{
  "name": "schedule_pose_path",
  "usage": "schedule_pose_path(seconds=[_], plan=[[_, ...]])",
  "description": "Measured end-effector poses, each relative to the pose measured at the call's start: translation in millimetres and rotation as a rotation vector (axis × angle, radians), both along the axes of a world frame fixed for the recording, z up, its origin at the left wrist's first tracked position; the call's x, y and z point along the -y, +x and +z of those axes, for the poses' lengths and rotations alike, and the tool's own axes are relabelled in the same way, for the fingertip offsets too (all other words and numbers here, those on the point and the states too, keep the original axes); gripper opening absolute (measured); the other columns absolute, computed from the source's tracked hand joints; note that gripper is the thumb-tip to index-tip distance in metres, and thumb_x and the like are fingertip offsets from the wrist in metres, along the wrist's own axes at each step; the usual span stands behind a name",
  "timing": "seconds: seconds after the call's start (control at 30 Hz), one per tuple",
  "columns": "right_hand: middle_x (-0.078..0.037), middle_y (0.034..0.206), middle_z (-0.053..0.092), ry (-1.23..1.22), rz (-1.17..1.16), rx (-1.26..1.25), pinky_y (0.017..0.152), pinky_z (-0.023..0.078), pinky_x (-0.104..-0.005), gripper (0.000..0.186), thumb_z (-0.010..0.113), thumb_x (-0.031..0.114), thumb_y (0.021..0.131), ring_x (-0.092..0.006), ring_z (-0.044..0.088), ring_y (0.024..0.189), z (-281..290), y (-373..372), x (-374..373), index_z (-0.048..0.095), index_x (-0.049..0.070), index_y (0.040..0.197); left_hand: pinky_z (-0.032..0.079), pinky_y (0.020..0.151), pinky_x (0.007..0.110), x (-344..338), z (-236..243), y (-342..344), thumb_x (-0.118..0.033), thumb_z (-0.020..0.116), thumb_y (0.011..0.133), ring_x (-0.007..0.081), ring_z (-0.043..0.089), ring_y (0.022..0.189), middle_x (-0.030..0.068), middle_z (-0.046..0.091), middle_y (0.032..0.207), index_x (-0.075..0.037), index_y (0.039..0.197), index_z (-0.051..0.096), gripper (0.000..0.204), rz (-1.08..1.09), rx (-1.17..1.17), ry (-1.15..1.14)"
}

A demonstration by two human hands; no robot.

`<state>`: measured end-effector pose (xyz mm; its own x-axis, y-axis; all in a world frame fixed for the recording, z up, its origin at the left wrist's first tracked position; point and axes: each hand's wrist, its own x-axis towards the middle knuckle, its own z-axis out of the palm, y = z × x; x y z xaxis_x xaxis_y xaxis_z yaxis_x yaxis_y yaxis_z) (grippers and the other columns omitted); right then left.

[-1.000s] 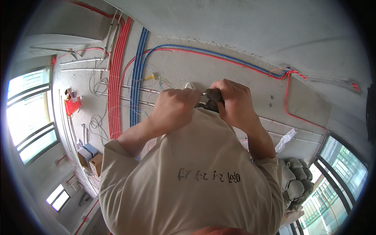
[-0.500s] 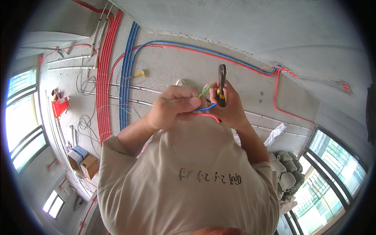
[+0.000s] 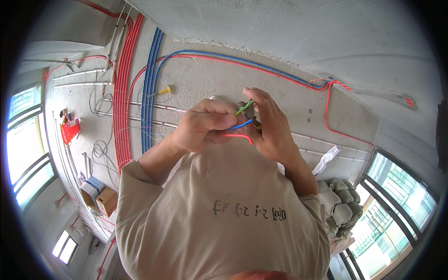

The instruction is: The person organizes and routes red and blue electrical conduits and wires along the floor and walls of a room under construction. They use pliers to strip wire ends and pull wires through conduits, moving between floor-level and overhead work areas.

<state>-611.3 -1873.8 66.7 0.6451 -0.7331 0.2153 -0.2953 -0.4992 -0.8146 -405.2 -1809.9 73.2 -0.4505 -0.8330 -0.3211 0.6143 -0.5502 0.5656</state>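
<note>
Your left hand (image 3: 205, 126) is closed in a fist around three insulated wires, held up in front of your chest: green-yellow wire (image 3: 244, 108), blue wire (image 3: 242, 124), red wire (image 3: 238, 136). Your right hand (image 3: 273, 128) has its fingers curled round a small tool (image 3: 246, 109) at the wire ends; what kind I cannot tell. The wires look light, springy and smooth-jacketed. Judgement: hold them on the insulation close behind the free ends, where they bend least.

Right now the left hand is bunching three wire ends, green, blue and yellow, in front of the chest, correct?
Not quite: the head view shows the left hand bunching a green wire, a blue wire and a red wire, not yellow.
</note>
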Motion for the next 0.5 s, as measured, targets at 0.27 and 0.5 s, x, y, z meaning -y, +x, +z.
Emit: schedule_pose_path(seconds=[0.27, 0.5], plan=[[-0.015, 0.098, 0.066, -0.003, 0.047, -0.143, 0.070, 0.049, -0.0458, 0.032, 0.072, 0.009, 0.086, -0.0397, 0.063, 0.086, -14.1, -8.8, -4.0, 0.056, 0.003, 0.113, 0.031, 0.050, 0.024, -5.7, -10.0, 7.2, -0.018, 0.062, 0.096, 0.0094, 0.046, 0.057, 0.0101, 0.064, 0.077, 0.012, 0.099, 0.066, 0.031, 0.013, 0.062, 0.045], [-0.013, 0.084, 0.065, 0.643, -0.329, -0.271, 0.077, 0.051, -0.0404, 0.024, 0.067, 0.019, 0.093, -0.0325, 0.065, 0.081, -106.5, -38.9, 19.3, 0.058, 0.002, 0.108, 0.051, 0.082, 0.029, -21.4, -6.6, 3.0, 0.000, 0.051, 0.099, 0.0181, 0.066, 0.093, 0.0136, 0.072, 0.097, 0.009, 0.110, 0.063, 0.019, 0.133, 0.504, -0.454]])
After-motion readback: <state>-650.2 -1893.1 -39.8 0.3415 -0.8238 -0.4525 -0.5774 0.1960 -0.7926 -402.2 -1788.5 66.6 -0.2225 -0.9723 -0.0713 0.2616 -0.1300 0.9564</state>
